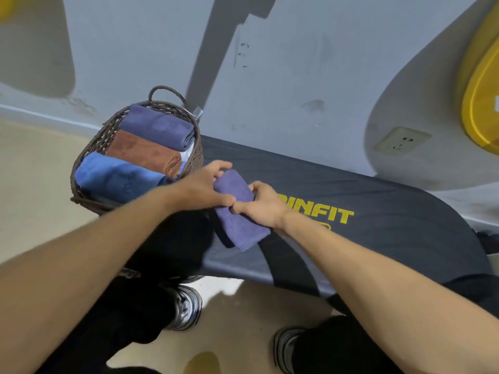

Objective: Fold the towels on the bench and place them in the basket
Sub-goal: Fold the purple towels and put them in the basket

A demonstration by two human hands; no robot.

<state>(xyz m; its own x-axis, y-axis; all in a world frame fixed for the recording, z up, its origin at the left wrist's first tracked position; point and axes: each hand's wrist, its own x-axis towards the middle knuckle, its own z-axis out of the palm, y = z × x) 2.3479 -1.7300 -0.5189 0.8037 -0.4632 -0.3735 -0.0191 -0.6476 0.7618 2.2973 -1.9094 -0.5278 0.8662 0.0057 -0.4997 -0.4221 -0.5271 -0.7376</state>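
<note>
A folded purple towel (239,211) lies lengthwise on the dark bench (378,211), close to its left end. My left hand (205,188) grips the towel's left side with the thumb on top. From the right, my right hand (263,203) grips the same towel, fingers curled over its edge. Just to the left stands a brown wicker basket (89,155) holding three folded towels: a dark blue towel (159,125) at the back, a brown towel (143,152) in the middle and a light blue towel (116,176) in front.
The bench carries yellow lettering (324,214) and stands against a grey wall with a socket (402,140). A yellow object (480,98) hangs at the right. My legs and shoes (186,306) are below the bench edge on a beige floor.
</note>
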